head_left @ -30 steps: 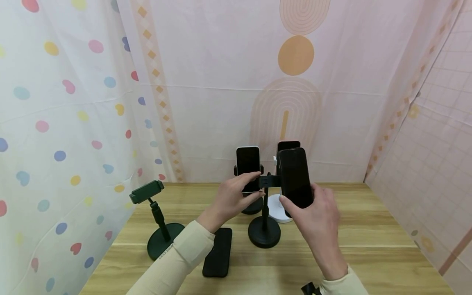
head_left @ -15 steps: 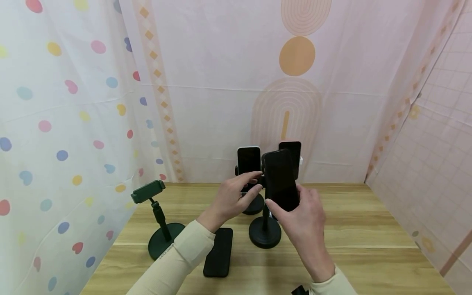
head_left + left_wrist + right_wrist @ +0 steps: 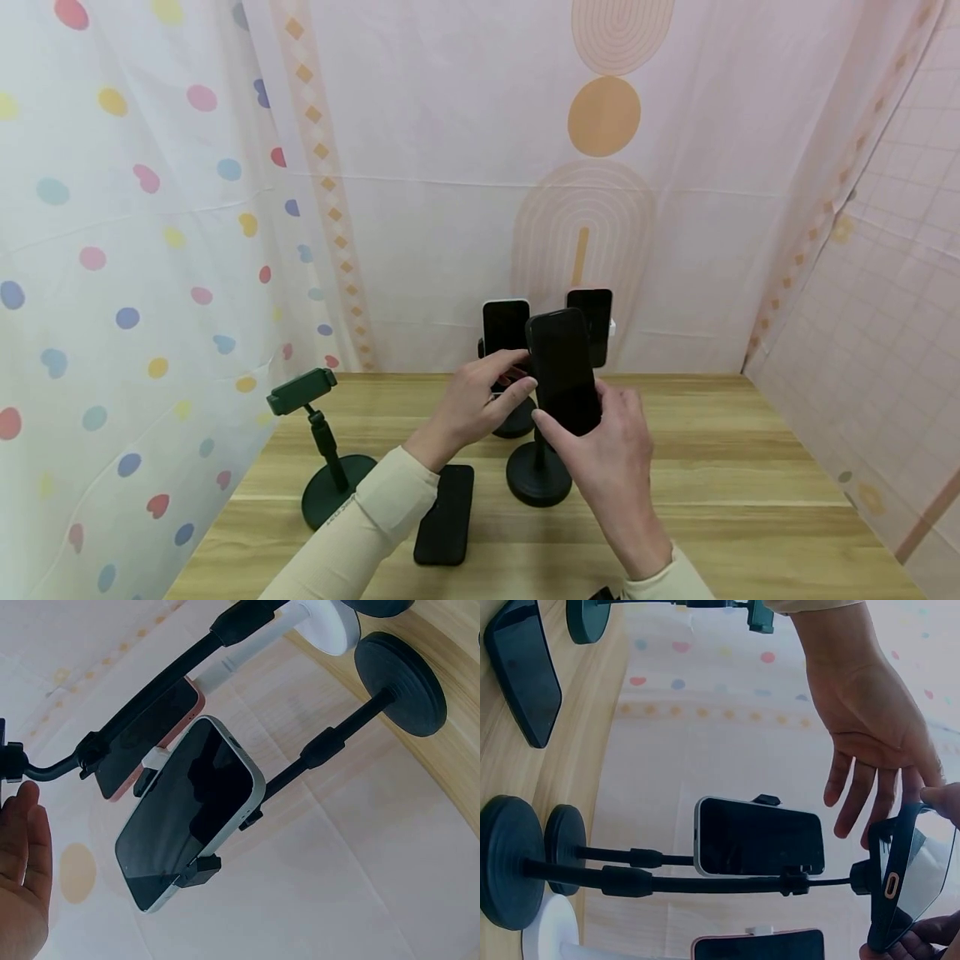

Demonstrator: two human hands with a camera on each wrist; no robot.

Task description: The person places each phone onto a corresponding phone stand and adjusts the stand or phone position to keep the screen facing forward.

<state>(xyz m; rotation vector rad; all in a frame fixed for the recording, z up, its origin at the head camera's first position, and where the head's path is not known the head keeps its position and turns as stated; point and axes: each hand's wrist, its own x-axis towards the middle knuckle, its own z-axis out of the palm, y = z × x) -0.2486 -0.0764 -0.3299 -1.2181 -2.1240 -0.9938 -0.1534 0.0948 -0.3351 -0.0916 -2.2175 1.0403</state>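
In the head view my right hand (image 3: 611, 450) grips a black phone (image 3: 564, 371) by its lower sides, its dark screen facing me. The phone stands slightly tilted before the holder of a black phone stand (image 3: 538, 483). My left hand (image 3: 480, 404) is at the phone's left edge, thumb and index finger pinching the holder's end. Its other fingers stay straight in the right wrist view, near the holder (image 3: 861, 877). The phone hides most of the holder in the head view; how firmly it sits there I cannot tell.
Behind stand a white-edged phone (image 3: 506, 323) on another black stand and a dark phone (image 3: 594, 325) on a white stand (image 3: 330, 626). An unoccupied green stand (image 3: 326, 450) is at left. A black phone (image 3: 444, 517) lies on the wooden table (image 3: 750, 500).
My right hand has moved the black phone left and slightly down, so that it now covers the stand's holder. The left hand has stayed almost in place.
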